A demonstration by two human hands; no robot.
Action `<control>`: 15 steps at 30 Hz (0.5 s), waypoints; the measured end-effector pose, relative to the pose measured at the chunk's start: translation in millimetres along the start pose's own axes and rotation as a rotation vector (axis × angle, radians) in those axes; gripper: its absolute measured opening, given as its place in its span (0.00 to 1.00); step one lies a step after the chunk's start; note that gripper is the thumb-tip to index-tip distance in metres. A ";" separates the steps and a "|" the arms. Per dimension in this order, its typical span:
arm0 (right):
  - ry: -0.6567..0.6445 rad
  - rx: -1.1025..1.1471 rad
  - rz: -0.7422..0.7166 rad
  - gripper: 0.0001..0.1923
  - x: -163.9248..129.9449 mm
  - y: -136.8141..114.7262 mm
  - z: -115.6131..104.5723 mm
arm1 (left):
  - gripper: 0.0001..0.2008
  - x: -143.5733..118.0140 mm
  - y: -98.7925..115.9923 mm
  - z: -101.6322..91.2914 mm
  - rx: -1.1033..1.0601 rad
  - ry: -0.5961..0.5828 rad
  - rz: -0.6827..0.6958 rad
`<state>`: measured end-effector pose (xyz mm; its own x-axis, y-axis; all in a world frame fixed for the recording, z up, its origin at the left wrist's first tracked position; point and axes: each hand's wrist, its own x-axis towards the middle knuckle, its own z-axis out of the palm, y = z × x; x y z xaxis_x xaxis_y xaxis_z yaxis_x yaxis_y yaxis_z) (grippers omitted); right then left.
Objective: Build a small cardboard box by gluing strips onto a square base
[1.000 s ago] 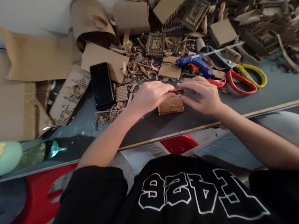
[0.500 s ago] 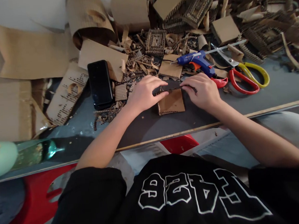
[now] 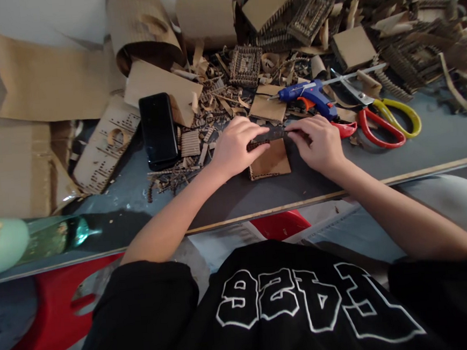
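A small square of cardboard lies on the dark tabletop between my hands, with corrugated strip along its left and near edges. My left hand is over its left side, thumb and forefinger stretched out and apart, with nothing visible between them. Just right of the square, my right hand is closed in a pinch. A tiny dark end, seemingly of a thin cardboard strip, shows at its fingertips; the rest is hidden.
Behind my hands lie a blue glue gun, scissors with red and yellow handles, and a heap of cardboard scraps. A black phone and a cardboard ruler-like strip are left. A green bottle lies near the table edge.
My left hand has shifted right, toward my right hand. The thin dark strip that spanned between both hands no longer shows across the gap. My right hand has barely moved.
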<state>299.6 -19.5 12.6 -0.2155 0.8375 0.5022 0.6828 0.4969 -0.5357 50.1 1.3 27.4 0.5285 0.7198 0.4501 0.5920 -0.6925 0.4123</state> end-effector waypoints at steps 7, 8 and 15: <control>0.038 0.596 0.269 0.21 -3.0 -38.4 -3.2 | 0.19 5.8 35.1 7.9 -0.540 0.131 -0.128; 0.025 0.546 0.261 0.22 -2.6 -41.5 -8.0 | 0.21 5.7 37.6 8.7 -0.612 0.146 -0.136; -0.219 -0.655 0.370 0.29 26.1 26.6 -110.3 | 0.28 4.1 17.0 5.0 -0.657 0.165 -0.269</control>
<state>389.1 -9.5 86.3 0.0201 0.9821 0.1871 0.9951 -0.0016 -0.0984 65.4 -7.2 32.3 0.2865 0.8883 0.3588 0.1737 -0.4165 0.8924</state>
